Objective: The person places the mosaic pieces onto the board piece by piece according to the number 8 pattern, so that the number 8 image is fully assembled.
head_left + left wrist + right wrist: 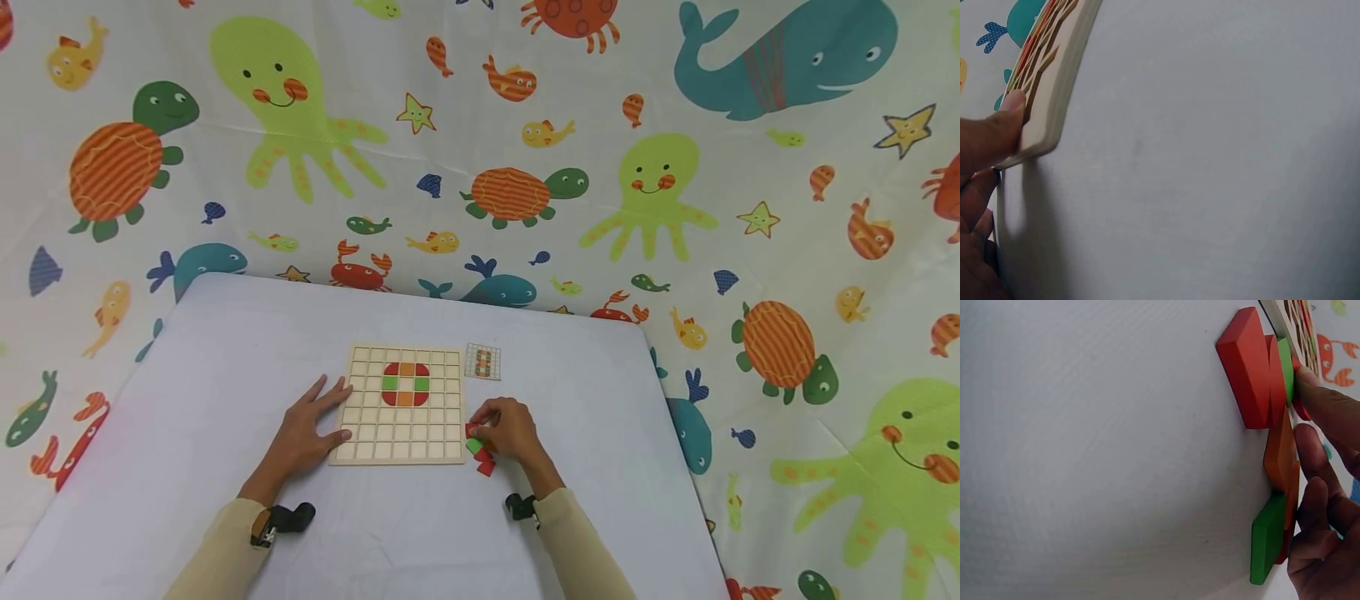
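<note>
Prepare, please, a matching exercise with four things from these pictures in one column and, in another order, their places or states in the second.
1. Left hand
2. Right hand
3. Wooden board
4. Pattern card

A. Bears a ring of coloured pieces
B. At the loose pieces
C. Beside the board's far right corner
D. Touching the board's left edge

Pairs: 1-D, 2-B, 3-A, 4-C.

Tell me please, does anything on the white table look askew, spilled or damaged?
Nothing looks spilled or damaged. Only the loose red, green and orange flat tiles look untidy: they lie at mixed angles beside the pale wooden grid board, while the coloured tiles in its cells sit squarely.
</note>
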`<state>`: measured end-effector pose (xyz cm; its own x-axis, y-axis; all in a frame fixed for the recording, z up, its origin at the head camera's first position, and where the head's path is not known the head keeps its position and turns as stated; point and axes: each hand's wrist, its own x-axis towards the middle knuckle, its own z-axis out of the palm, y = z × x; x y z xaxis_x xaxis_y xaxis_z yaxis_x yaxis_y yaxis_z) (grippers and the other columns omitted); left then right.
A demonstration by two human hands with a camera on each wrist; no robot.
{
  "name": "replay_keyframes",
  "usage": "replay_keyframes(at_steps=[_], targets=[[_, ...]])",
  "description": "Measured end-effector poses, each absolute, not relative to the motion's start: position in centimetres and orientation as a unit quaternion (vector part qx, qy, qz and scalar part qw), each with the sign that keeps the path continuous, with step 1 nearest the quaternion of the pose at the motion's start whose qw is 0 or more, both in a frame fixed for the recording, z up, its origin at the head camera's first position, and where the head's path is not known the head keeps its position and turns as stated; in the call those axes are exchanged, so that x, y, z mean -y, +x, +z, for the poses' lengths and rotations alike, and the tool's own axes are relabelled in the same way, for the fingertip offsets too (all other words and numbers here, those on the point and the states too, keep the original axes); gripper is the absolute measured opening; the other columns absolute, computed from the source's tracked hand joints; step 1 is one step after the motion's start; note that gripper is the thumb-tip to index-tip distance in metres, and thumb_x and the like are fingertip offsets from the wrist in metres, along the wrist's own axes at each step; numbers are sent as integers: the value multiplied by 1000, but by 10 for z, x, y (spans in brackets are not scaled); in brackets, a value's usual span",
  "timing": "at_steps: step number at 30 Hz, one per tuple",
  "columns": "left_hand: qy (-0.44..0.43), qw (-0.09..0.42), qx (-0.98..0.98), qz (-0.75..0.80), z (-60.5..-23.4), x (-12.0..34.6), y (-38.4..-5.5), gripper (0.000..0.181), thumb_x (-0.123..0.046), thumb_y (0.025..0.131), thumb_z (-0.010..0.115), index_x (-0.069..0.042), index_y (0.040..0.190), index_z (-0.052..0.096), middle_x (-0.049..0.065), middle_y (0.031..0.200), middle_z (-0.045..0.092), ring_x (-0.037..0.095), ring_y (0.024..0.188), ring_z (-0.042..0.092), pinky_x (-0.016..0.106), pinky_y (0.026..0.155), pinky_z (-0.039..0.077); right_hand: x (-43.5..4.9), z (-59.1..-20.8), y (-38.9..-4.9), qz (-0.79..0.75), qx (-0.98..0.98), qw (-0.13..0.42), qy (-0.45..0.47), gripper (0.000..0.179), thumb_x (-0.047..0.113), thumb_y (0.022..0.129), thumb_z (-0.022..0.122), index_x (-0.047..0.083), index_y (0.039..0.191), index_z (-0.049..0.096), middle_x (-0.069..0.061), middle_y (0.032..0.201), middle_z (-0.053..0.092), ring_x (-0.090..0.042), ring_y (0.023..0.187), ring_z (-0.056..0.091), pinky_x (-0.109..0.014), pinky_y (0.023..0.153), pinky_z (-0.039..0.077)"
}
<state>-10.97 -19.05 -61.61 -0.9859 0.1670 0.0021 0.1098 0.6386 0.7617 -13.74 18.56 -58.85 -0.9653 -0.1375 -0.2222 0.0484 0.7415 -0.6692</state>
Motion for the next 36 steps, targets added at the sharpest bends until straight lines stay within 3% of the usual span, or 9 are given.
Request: replay_keyframes(at_steps=[5, 14, 23, 29, 36], targets=[[75, 33, -905, 416, -615, 191, -110, 81, -11, 85, 86, -8, 157, 51, 20, 170, 37, 52, 161, 20, 79, 122, 22, -186, -588, -136, -362, -922, 129, -38, 14, 18, 90, 86, 21, 87, 72, 4, 82, 66, -15, 73, 56, -27, 57, 46], [80, 28, -906, 415, -615, 191, -110, 80, -10, 85, 86, -7, 157, 51, 21, 169, 38, 53, 160, 21, 79, 122, 22, -185, -585, -129, -351, -926, 131, -38, 13, 20, 87, 89, 22, 92, 78, 3, 88, 63, -16, 83, 55, -28, 68, 46], [76, 33, -905, 417, -616, 191, -108, 81, -10, 85, 86, -7, 157, 50, 21, 170, 37, 54, 160, 20, 80, 121, 22, -189, -587, -124, -383, -911, 137, -71, 20, 14, 91, 85, 20, 95, 66, 5, 87, 65, -13, 77, 55, -24, 65, 45], [81, 31, -904, 419, -616, 190, -108, 80, -10, 85, 86, -7, 157, 51, 20, 169, 38, 53, 161, 20, 79, 122, 23, -193, -592, -124, -439, -891, 99, -56, 18, 14, 95, 80, 19, 95, 63, 2, 89, 66, -12, 75, 56, -21, 65, 48], [78, 30, -905, 417, -615, 189, -108, 80, -10, 85, 86, -7, 157, 51, 21, 169, 38, 54, 160, 21, 79, 122, 22, -194, -590, -127, -479, -875, 42, -63, 4, 16, 98, 77, 16, 102, 79, 0, 96, 75, -12, 72, 54, -20, 61, 47]])
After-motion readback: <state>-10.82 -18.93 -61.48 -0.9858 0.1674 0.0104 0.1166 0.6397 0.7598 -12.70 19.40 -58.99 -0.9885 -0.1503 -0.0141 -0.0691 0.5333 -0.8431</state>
